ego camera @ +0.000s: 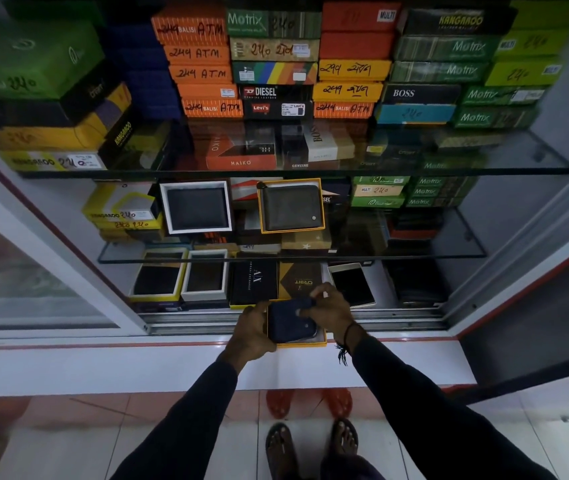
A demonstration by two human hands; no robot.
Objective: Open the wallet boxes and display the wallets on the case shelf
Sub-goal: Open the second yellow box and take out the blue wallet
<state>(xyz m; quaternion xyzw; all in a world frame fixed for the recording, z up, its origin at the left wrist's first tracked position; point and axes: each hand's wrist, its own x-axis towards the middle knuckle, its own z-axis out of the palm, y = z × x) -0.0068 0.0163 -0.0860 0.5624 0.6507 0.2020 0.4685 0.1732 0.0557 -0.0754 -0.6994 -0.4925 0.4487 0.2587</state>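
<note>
Both hands work over the white surface [172, 362]: my left hand [252, 332] clamps the yellow-rimmed box [316, 341] steady, my right hand [328, 306] pinches the dark wallet [290, 323] lying in it. I should seat it square before shelving.

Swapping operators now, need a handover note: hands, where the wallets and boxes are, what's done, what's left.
Left hand: grips the left side of the yellow-rimmed box, held in front of the case's bottom level.
Right hand: pinches the top of the dark blue wallet sitting in that box.
Done: two open boxes with wallets stand on the middle shelf, white-rimmed and yellow-rimmed; more open boxes lie on the bottom level.
Left: seat this wallet, place its box on the shelf; many closed boxes remain stacked on the top shelf.
</note>
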